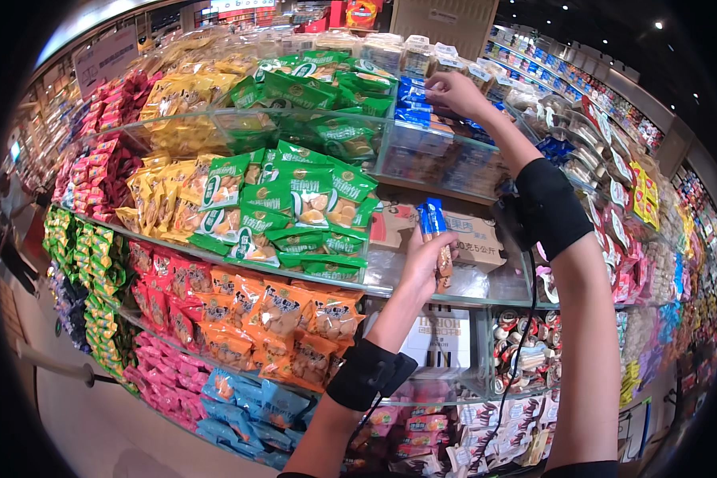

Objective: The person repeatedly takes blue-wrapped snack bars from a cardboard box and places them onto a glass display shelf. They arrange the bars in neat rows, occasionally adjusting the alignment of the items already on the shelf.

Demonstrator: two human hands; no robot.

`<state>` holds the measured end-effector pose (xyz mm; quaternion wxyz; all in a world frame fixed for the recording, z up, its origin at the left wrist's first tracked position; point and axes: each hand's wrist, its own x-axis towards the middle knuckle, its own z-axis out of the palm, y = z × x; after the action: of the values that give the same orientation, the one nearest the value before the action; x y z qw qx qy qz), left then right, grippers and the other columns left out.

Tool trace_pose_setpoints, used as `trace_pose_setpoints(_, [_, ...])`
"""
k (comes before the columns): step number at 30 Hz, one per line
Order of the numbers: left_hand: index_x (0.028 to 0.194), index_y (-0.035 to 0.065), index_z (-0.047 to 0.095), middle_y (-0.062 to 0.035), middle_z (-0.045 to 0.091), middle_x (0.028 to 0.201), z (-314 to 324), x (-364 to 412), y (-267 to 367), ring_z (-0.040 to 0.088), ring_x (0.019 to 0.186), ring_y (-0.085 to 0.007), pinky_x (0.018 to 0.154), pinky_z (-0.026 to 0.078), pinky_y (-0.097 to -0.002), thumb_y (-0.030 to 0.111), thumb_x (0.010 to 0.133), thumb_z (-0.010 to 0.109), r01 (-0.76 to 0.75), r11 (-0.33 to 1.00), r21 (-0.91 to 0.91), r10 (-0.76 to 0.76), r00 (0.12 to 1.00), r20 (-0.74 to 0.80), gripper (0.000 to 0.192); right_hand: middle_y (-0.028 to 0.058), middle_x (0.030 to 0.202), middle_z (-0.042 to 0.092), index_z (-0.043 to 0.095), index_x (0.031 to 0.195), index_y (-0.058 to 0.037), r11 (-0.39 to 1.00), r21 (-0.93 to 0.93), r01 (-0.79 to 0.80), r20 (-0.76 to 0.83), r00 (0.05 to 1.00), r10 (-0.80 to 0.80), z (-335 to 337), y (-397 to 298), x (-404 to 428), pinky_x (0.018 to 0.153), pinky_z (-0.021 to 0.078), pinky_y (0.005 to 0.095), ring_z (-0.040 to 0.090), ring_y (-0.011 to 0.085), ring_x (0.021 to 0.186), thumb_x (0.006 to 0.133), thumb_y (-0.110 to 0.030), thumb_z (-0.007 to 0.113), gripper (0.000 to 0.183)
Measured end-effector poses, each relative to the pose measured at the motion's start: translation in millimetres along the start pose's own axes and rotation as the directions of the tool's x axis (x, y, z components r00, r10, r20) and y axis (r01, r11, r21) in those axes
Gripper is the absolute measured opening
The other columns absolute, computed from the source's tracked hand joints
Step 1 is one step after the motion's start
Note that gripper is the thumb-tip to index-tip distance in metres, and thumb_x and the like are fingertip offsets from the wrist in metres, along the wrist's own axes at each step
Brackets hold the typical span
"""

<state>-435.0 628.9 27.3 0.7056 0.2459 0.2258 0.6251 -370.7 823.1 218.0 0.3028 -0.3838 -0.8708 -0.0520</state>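
My left hand [424,260] is closed around several blue-topped snack packets [433,218], held upright over a lower bin with a cardboard box [472,239] in it. Farther back, my right hand [457,95] reaches into an upper bin and touches or is just over the blue snack packets [415,104] lying there; whether its fingertips grip one I cannot tell. Green cracker bags [308,191] fill the bins to the left of both hands. Each wrist wears a black band with a cable.
Clear plastic dividers [388,149] and shelf edges separate the bins. Orange snack bags [281,310] and blue bags [251,406] lie lower left. A white box [436,340] stands under my left hand. Wrapped sweets [526,352] fill a bin near my right forearm.
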Motion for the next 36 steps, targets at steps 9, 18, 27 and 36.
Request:
trace_pose_setpoints(9, [0.109, 0.0073, 0.047, -0.0048, 0.057, 0.081, -0.1, 1.9, -1.9, 0.058, 0.068, -0.0115, 0.059, 0.050, -0.0235, 0.004, 0.078, 0.063, 0.008, 1.000, 0.008, -0.008, 1.000, -0.006, 0.035, 0.0134, 0.064, 0.062, 0.069, 0.078, -0.0020, 0.939, -0.212, -0.270, 0.144, 0.942, 0.304, -23.2, 2.1, -22.7, 0.059, 0.0467, 0.0366, 0.060, 0.0229, 0.059, 0.079, -0.039, 0.066, 0.037])
trace_pose_setpoints(18, [0.110, 0.0068, 0.048, -0.0045, 0.057, 0.081, 1.1, -0.1, 0.9, 0.058, 0.070, -0.0111, 0.060, 0.051, -0.0236, 0.004, 0.078, 0.063, -0.021, 0.999, 0.029, 0.021, 1.000, -0.006, 0.036, 0.0137, 0.076, 0.065, 0.063, 0.077, 0.0006, 0.952, -0.005, -0.305, 0.195, 0.934, 0.300, -16.7, 1.5, -28.0, 0.066, 0.0469, 0.0353, 0.063, 0.0224, 0.075, 0.074, -0.028, 0.071, 0.030])
trace_pose_setpoints(27, [0.105, 0.0077, 0.047, -0.0084, 0.057, 0.084, -1.0, 3.5, 0.7, 0.059, 0.077, -0.0167, 0.068, 0.053, -0.0316, 0.025, 0.086, 0.058, 0.023, 0.990, -0.140, -0.026, 0.999, -0.023, 0.028, 0.0124, 0.077, 0.066, 0.066, 0.092, -0.0040, 0.986, -0.062, -0.152, -0.106, 0.984, 0.145, -33.5, -30.2, -34.8, 0.067, 0.0494, 0.0344, 0.064, 0.0226, 0.072, 0.078, -0.033, 0.066, 0.032])
trace_pose_setpoints(36, [0.113, 0.0114, 0.045, -0.0013, 0.058, 0.092, 5.0, -2.4, 5.0, 0.058, 0.078, -0.0111, 0.065, 0.049, -0.0274, 0.049, 0.089, 0.046, 0.022, 0.999, -0.044, -0.025, 0.998, -0.061, 0.044, 0.0108, 0.066, 0.065, 0.066, 0.081, 0.0017, 0.969, -0.011, -0.248, 0.740, 0.650, 0.175, -29.2, -95.4, -124.5, 0.055, 0.0539, 0.0290, 0.064, 0.0164, 0.058, 0.079, -0.032, 0.066, 0.034])
